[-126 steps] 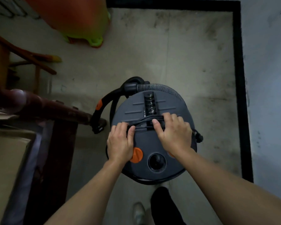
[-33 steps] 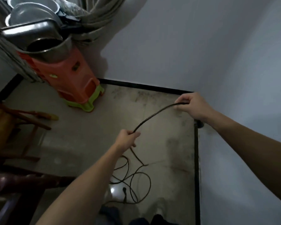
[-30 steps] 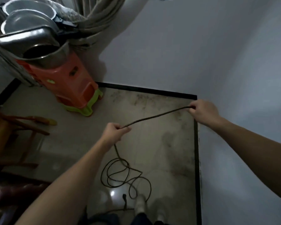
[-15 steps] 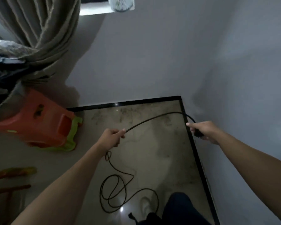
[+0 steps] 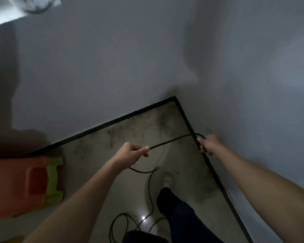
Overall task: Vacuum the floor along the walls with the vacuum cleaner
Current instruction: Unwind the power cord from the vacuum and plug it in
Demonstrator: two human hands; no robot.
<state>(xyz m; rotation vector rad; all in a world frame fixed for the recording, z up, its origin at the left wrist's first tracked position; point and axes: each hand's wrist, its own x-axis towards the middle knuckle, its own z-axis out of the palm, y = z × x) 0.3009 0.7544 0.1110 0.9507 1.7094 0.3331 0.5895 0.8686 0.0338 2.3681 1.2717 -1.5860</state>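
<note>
The hands now stand closer together than before: the right hand (image 5: 210,143) clamps the cord (image 5: 172,140) beside the wall (image 5: 253,102), the left hand (image 5: 132,153) pinches it farther back, feeding slack (likely towards a socket); the vacuum cleaner is out of view.

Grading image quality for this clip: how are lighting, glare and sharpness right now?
Head view: dim light, soft throughout; a glare spot on the floor by the cable; the ledge top left is blown out; the orange stool is smeared by blur.
</note>
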